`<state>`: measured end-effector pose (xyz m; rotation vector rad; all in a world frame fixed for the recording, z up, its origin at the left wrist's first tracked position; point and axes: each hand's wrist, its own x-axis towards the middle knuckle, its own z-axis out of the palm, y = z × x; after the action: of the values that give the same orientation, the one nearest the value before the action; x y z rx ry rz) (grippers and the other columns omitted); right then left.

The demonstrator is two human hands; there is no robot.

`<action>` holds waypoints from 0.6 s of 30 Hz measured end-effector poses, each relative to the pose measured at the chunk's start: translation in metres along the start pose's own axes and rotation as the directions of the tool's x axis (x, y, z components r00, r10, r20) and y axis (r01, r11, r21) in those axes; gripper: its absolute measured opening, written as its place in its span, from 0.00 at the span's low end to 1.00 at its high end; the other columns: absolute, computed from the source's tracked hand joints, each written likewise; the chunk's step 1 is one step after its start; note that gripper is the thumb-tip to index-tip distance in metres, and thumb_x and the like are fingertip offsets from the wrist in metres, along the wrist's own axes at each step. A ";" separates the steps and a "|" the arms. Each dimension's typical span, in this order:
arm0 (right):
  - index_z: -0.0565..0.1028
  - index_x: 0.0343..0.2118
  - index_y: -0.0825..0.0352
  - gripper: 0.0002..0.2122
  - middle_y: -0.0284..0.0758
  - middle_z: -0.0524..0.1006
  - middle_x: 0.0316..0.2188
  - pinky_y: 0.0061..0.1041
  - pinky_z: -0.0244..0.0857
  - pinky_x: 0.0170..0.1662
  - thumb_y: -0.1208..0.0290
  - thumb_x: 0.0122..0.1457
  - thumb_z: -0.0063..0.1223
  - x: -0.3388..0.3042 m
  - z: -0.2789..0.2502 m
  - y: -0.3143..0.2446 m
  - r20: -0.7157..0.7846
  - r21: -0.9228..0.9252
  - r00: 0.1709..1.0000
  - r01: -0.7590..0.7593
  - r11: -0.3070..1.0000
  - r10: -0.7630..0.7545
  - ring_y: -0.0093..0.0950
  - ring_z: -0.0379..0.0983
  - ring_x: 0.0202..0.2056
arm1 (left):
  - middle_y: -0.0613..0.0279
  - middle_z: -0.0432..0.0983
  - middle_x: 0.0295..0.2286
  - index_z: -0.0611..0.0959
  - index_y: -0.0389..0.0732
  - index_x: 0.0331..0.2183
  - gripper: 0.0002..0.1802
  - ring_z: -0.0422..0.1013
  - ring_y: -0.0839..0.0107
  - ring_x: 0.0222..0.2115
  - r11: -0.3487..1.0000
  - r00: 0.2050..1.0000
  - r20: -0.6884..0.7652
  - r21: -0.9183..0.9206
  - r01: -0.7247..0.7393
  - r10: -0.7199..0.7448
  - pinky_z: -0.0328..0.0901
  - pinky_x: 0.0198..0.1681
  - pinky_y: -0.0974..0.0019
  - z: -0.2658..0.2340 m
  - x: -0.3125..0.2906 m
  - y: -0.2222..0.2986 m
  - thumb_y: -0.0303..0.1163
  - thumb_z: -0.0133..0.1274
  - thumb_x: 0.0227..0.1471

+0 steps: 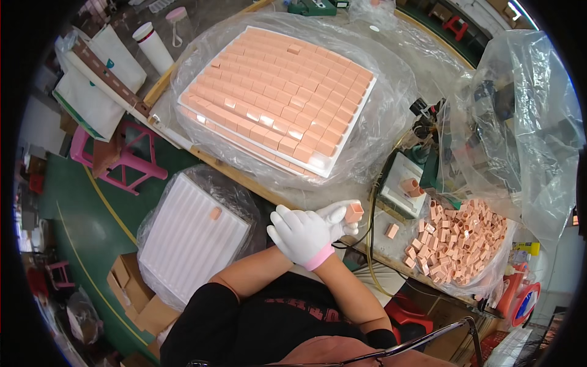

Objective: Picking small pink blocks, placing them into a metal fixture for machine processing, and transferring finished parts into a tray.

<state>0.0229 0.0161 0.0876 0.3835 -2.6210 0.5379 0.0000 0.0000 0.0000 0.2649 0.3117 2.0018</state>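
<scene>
A plastic-draped workbench (pixel 422 73) crossed the frame's upper half. At centre, the right hand (pixel 339 217), white-gloved, pinched a small pink block (pixel 354 212) at its fingertips, while the left hand (pixel 302 235), crossed over it, curled loosely, gripping nothing visible.

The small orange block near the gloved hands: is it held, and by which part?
Yes. The small orange block, open and hollow on one face, is pinched by its sides between white-gloved fingertips. The hands overlap, so which hand grips it cannot be told.
</scene>
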 end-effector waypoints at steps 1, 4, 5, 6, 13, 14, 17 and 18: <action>0.73 0.35 0.65 0.12 0.35 0.74 0.37 0.28 0.66 0.34 0.64 0.50 0.53 0.000 0.000 0.001 -0.006 0.003 1.000 0.010 1.000 -0.010 0.28 0.72 0.30 | 0.63 0.63 0.47 0.60 0.36 0.57 0.30 0.63 0.72 0.42 1.000 1.000 -0.006 0.010 -0.006 0.006 0.62 0.48 0.61 0.002 0.000 0.001 0.43 0.43 0.60; 0.73 0.35 0.67 0.13 0.37 0.74 0.37 0.28 0.65 0.33 0.63 0.51 0.52 0.000 0.002 -0.001 -0.018 0.009 1.000 0.017 1.000 -0.017 0.28 0.71 0.30 | 0.62 0.64 0.46 0.61 0.36 0.56 0.30 0.64 0.72 0.41 1.000 0.999 -0.036 0.030 0.000 0.001 0.62 0.47 0.61 0.002 -0.002 0.001 0.44 0.44 0.60; 0.73 0.35 0.67 0.13 0.37 0.74 0.37 0.28 0.65 0.33 0.63 0.51 0.52 0.001 0.002 -0.002 -0.022 0.011 1.000 0.017 1.000 -0.017 0.28 0.71 0.30 | 0.62 0.64 0.46 0.61 0.36 0.56 0.30 0.64 0.72 0.41 0.999 0.998 -0.058 0.038 0.007 -0.005 0.63 0.47 0.61 0.002 -0.003 0.001 0.44 0.44 0.59; 0.73 0.35 0.67 0.13 0.37 0.74 0.37 0.28 0.65 0.33 0.63 0.51 0.52 0.000 0.002 -0.002 -0.022 0.008 1.000 0.015 1.000 -0.015 0.28 0.71 0.30 | 0.62 0.64 0.46 0.61 0.36 0.56 0.30 0.64 0.72 0.41 0.999 0.998 -0.056 0.037 0.010 -0.008 0.63 0.47 0.61 0.002 -0.003 0.001 0.44 0.44 0.59; 0.74 0.33 0.65 0.11 0.33 0.74 0.35 0.27 0.66 0.32 0.65 0.49 0.55 0.000 0.002 0.000 -0.047 0.020 0.999 0.010 1.000 -0.009 0.26 0.72 0.29 | 0.59 0.68 0.41 0.66 0.35 0.53 0.29 0.67 0.71 0.38 0.999 0.991 -0.131 0.049 -0.015 0.021 0.64 0.43 0.62 0.015 -0.001 0.002 0.44 0.48 0.57; 0.73 0.33 0.65 0.11 0.33 0.74 0.35 0.27 0.65 0.31 0.65 0.49 0.55 -0.001 0.001 0.000 -0.080 0.006 0.997 0.023 1.000 -0.022 0.26 0.72 0.29 | 0.59 0.70 0.41 0.67 0.36 0.53 0.28 0.68 0.71 0.37 0.998 0.989 -0.150 0.061 -0.010 0.019 0.65 0.42 0.62 0.016 0.000 0.002 0.45 0.48 0.57; 0.73 0.33 0.64 0.11 0.33 0.74 0.35 0.26 0.65 0.31 0.64 0.49 0.55 -0.001 -0.001 0.001 -0.064 -0.004 0.998 0.000 1.000 0.000 0.25 0.72 0.29 | 0.59 0.72 0.39 0.68 0.37 0.52 0.28 0.69 0.72 0.35 1.000 0.999 -0.050 -0.013 0.003 -0.004 0.65 0.42 0.63 0.012 0.004 0.000 0.46 0.49 0.57; 0.73 0.33 0.64 0.11 0.33 0.74 0.35 0.26 0.65 0.31 0.64 0.49 0.55 -0.003 -0.001 0.000 -0.065 -0.005 0.998 -0.005 1.000 0.005 0.25 0.72 0.29 | 0.59 0.72 0.39 0.68 0.37 0.52 0.28 0.69 0.72 0.35 1.000 0.999 -0.051 -0.014 0.009 -0.009 0.65 0.42 0.63 0.012 0.003 -0.001 0.46 0.49 0.57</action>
<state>0.0256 0.0169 0.0876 0.3520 -2.5615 0.5365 0.0037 0.0045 0.0114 0.2042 0.3306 2.0035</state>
